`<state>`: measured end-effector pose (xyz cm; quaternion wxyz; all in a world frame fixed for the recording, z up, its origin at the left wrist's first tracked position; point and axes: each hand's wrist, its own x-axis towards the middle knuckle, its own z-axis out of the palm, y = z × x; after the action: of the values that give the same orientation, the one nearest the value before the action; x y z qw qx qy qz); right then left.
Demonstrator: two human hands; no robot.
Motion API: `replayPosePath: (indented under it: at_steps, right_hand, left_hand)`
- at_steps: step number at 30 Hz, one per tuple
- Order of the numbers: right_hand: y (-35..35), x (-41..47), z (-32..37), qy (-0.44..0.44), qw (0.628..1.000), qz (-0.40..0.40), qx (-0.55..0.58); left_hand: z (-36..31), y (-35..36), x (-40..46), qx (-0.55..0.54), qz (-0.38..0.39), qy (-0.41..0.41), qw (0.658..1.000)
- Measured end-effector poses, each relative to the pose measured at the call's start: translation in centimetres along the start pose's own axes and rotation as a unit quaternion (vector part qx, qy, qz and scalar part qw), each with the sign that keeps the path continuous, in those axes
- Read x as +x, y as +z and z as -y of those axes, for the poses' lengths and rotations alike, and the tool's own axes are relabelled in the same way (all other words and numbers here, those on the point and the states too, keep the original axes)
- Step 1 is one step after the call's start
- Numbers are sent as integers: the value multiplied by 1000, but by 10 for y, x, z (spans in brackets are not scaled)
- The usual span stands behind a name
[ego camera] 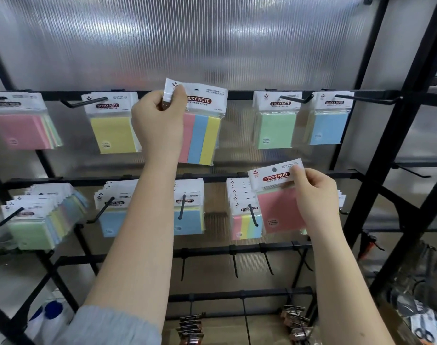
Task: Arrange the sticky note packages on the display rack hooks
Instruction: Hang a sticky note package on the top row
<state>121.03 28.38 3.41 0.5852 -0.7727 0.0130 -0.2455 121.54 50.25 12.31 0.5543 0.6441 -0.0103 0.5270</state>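
A striped package was pinched by the left hand, while a pink package was gripped below by the right hand.

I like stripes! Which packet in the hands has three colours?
The striped packet held by the left hand at the top row: pink, blue and yellow bands. The packet in the right hand is plain pink.
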Motion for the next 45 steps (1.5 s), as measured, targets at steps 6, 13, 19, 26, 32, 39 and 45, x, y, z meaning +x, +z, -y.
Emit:
replayPosePath:
  at_steps: [6, 13, 19, 26, 32, 39, 45]
  right_hand:
    - [-3, 3, 0, 0, 1000, -9, -5]
    - [0, 6, 0, -5, 1000, -6, -8]
    - [3, 9, 1, -3, 1000, 3, 3]
    - [7, 15, 1, -7, 1000, 3, 1]
    - [8, 20, 3, -9, 1000, 1, 4]
    - [7, 22, 3, -8, 1000, -1, 0]
    - [9, 21, -1, -1, 1000, -2, -1]
  left_hand:
    - [7, -3, -3, 9, 0, 5, 1000]
    - [13, 1, -4, 10, 6, 0, 1000]
    - [33, 10, 5, 55, 26, -24, 998]
    - [58, 24, 23, 52, 63, -71, 994]
    - [58, 33, 40, 126, 79, -45, 988]
    - [57, 30, 45, 157, 96, -17, 983]
    - [52, 23, 47, 225, 83, 60, 969]
